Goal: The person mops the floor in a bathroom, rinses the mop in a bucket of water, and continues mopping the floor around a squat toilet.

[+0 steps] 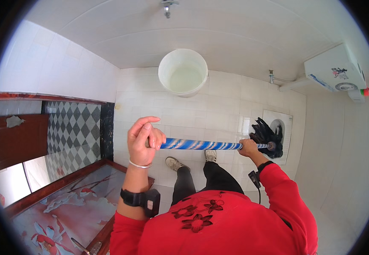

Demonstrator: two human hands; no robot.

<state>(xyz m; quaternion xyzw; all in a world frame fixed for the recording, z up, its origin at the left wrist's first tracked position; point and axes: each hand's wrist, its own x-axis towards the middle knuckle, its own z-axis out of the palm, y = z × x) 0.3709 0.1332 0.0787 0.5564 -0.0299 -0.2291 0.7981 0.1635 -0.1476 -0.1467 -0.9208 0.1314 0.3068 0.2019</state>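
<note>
A mop with a blue-and-pale striped handle (193,144) lies crosswise in front of my body. My left hand (143,137) is closed at the handle's left end, its index finger sticking out and the other fingers curled. Lower on the handle, close to the mop head, my right hand (248,147) is wrapped round it. The mop's black cloth strips (263,131) hang at the right, over part of a white squat toilet (289,127) in the floor and covering some of it.
A white bucket (193,58) with water in it stands on the pale tiled floor (222,95) by the far wall. On the right wall hangs a white box (335,70) with a pipe below. A red-framed door (86,199) with a flower picture stands at the left, beside a doorway with checkered flooring (72,131).
</note>
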